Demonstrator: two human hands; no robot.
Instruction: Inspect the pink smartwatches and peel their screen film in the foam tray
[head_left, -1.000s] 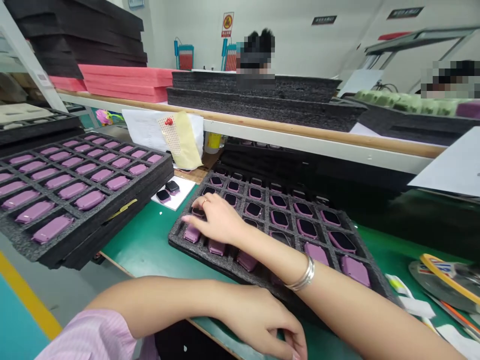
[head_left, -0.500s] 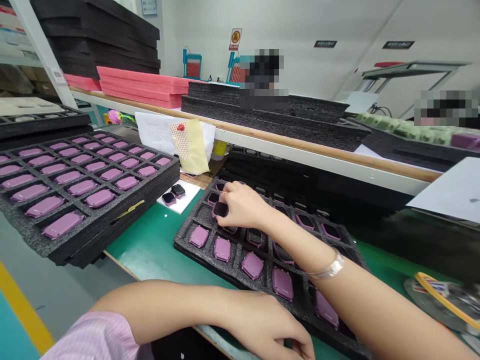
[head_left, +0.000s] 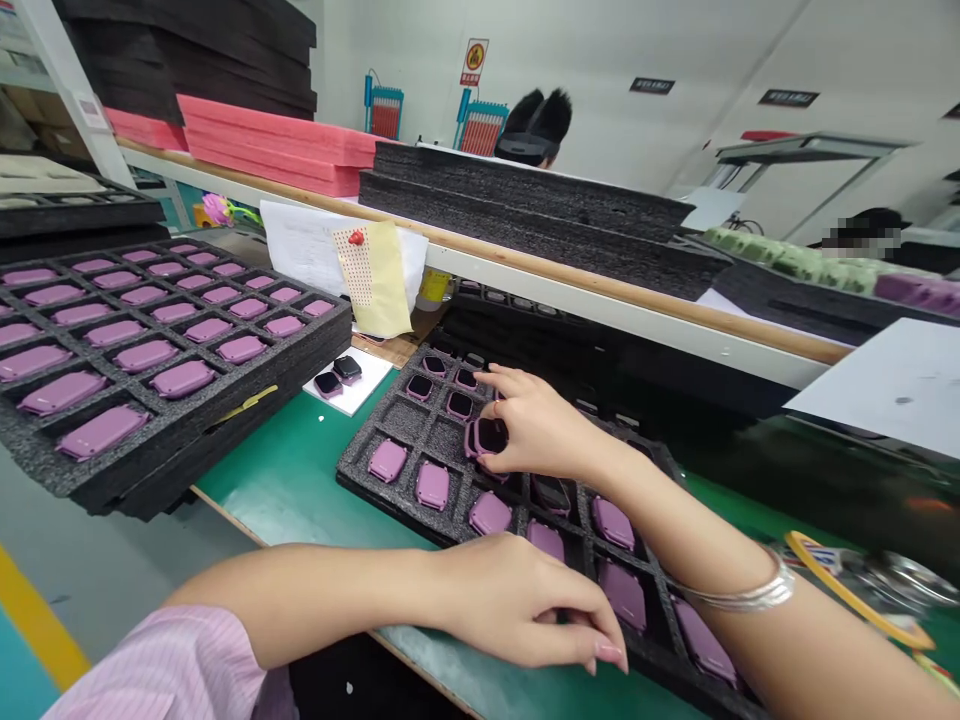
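Note:
My right hand (head_left: 534, 422) pinches a purple smartwatch case (head_left: 492, 438) with a dark face over the middle of a black foam tray (head_left: 363, 455). A second purple edge shows just beside it, partly hidden by the fingers. My left hand (head_left: 536, 605) hovers at the tray's front edge, fingers bent and thumb tip against them, holding nothing I can see. Purple cases lie back up in the front pockets, such as this watch case (head_left: 433, 485). Farther back, dark-faced watches (head_left: 419, 387) sit in their pockets. My right forearm hides part of the tray.
A stacked foam tray (head_left: 300, 350) of purple cases stands on the left. Two dark-faced watches (head_left: 328, 384) lie on a white pad (head_left: 354, 398). A shelf edge (head_left: 570, 283) crosses behind, bearing black foam sheets (head_left: 480, 200) and pink foam (head_left: 262, 145). Another person sits beyond.
My right hand has moved right across the tray with the dark-faced watch, uncovering pockets at the left. My left hand has risen slightly. The whole view has shifted a little.

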